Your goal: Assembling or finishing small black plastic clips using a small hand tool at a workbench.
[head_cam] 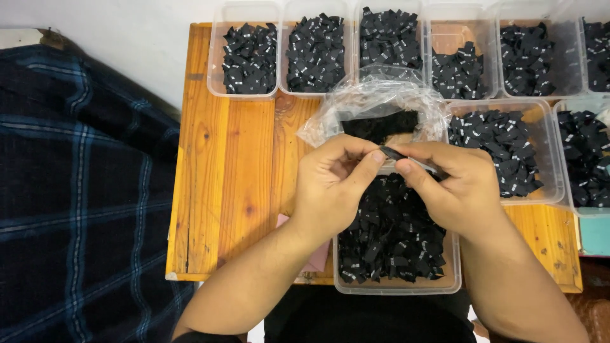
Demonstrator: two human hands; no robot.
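My left hand (333, 184) and my right hand (448, 184) meet over a clear plastic tub (397, 286) at the table's near edge. Between their fingertips they pinch one small black fabric label (393, 153). The tub below holds a heap of black labels (391, 238) with small white marks. Just behind the hands lies a crumpled clear plastic bag (375, 101) with more black labels inside.
Several clear tubs of black labels (251, 57) line the back of the wooden table (235, 171), with two more at the right (508, 152). A dark plaid cloth (76, 190) covers the left. A pink piece (318, 254) lies under my left wrist.
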